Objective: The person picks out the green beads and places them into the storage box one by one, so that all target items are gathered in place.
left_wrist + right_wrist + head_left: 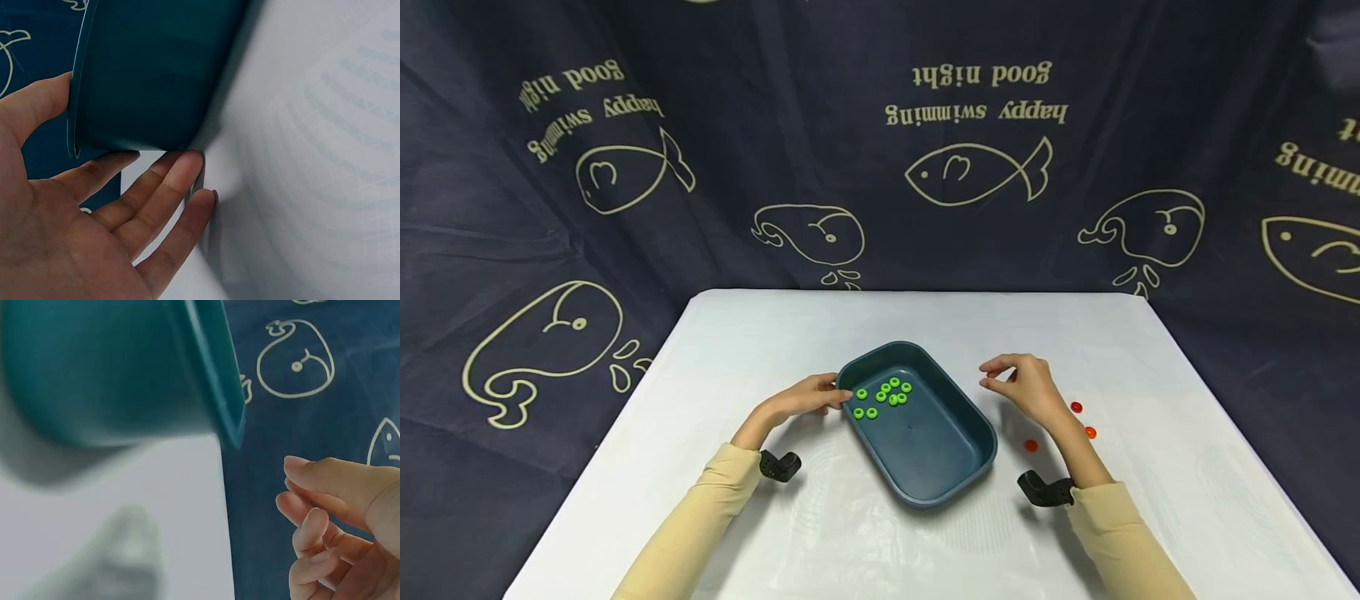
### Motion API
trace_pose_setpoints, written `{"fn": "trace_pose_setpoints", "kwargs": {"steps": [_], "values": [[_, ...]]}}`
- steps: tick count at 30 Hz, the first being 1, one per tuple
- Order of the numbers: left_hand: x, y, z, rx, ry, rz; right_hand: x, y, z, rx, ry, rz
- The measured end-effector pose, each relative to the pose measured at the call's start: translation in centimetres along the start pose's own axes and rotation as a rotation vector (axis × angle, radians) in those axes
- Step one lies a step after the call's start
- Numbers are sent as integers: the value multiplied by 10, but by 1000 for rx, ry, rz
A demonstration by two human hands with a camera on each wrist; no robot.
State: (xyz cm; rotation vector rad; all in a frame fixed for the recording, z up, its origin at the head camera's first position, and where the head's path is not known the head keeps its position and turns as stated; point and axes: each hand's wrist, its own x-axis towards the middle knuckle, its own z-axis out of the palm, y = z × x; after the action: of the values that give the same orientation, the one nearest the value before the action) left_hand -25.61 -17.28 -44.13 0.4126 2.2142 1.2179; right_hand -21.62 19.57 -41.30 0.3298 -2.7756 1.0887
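Note:
A dark blue-green rectangular plastic bin (917, 467) sits at an angle on the white table. Several small bright green rings (882, 397) lie in its far left part. My left hand (811, 395) grips the bin's left corner, thumb over the rim and fingers against the outer wall (156, 94). To the right of the bin, my right hand (1024, 385) is held above the table with its fingers loosely bent. Nothing shows between its thumb and fingertips (295, 464). Around the right forearm lie a red ring (1077, 407) and two orange-red rings (1032, 446).
The white-covered table (760, 333) reaches back to a dark blue curtain (880, 242) printed with fish, whales and lettering. Each wrist carries a black camera mount, one on the left (780, 467) and one on the right (1043, 489).

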Motion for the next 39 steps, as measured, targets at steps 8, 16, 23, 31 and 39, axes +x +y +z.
{"fn": "trace_pose_setpoints", "kwargs": {"steps": [8, 16, 23, 31, 39], "values": [[1, 0, 0, -3, -9, 6, -14, 15, -9, -30, 40, 24], [2, -2, -1, 4, -9, -2, -33, 35, -19, -51, 44, 72], [1, -2, -1, 7, -18, 23, -48, 55, -23, -86, 67, 92], [1, 0, 0, -3, -5, 11, -63, 73, -21, -91, 51, 127], [1, -1, 0, -1, 5, 4, -72, 81, -22, -98, 30, 148]]}}
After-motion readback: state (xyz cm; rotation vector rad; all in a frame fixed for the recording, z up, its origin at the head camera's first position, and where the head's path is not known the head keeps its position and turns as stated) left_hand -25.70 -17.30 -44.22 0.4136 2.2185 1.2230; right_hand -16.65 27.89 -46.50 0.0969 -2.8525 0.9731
